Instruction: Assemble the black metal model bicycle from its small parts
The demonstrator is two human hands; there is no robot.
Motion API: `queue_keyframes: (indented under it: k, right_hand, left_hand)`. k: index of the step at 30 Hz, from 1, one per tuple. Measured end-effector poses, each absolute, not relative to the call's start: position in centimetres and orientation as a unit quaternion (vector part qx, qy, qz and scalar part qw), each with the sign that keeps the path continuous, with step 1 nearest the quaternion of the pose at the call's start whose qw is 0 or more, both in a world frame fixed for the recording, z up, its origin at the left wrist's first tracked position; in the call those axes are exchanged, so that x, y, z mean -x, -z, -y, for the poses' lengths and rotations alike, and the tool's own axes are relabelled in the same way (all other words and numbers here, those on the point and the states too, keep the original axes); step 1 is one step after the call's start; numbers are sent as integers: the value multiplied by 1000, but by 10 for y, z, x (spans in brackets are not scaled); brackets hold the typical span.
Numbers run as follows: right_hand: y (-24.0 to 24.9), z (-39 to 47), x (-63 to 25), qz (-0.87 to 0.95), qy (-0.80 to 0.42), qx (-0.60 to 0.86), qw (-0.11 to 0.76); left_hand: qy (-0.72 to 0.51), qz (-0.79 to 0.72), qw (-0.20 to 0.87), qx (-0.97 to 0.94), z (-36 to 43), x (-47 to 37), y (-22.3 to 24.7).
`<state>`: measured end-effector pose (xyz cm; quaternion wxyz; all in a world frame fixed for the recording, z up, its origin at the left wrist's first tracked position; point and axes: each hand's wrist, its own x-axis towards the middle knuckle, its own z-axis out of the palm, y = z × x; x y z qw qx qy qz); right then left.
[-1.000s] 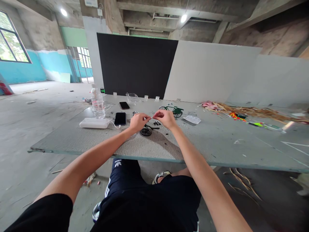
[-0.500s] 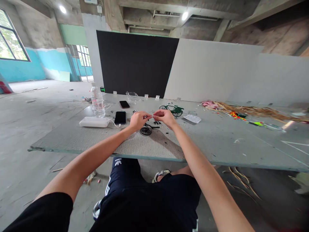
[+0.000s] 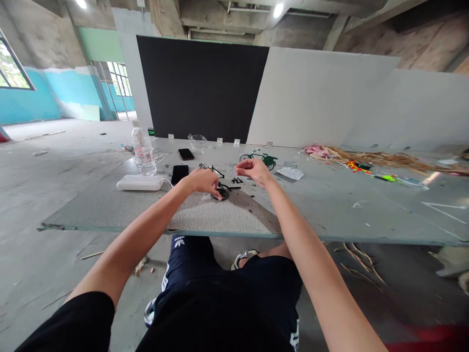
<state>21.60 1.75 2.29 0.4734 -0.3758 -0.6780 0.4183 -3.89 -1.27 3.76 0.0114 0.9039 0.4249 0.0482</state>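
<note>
under left hand (image 3: 203, 181) | black wheel (image 3: 225, 193) | right hand (image 3: 257, 171) apart from wheel | both grips unclear

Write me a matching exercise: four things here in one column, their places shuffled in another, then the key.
1. Green model bicycle
2. Clear plastic bottle
3. White paper sheet
4. Left hand

A. At the black spoked wheel
B. Lying on the grey tabletop, right of the bicycle
C. Partly hidden behind the right hand
D. Upright behind the long white box

Pairs: 1-C, 2-D, 3-B, 4-A
</note>
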Motion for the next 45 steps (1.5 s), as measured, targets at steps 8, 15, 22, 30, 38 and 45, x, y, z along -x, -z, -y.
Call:
queue_keyframes:
  k: [8, 15, 22, 30, 38, 45]
  right_hand:
    - [-29, -9, -215, 699, -448, 364, 423]
    - [-34, -1, -211, 708, -463, 360, 394]
    - [-35, -1, -209, 708, -458, 378, 383]
    - [-36, 1, -209, 716, -453, 374, 377]
    - [-41, 4, -214, 721, -475, 371, 342]
    - [-44, 9, -216, 736, -513, 382, 222]
  left_hand:
    - [-59, -443, 69, -892, 9, 37, -31]
    - [-40, -439, 191, -877, 3, 38, -26]
    - [-38, -415, 257, -872, 1, 37, -21]
    - [-118, -387, 175, -898, 1, 28, -9]
    - [-232, -331, 57, -913, 4, 26, -5]
    - [-199, -238, -34, -950, -4, 23, 2]
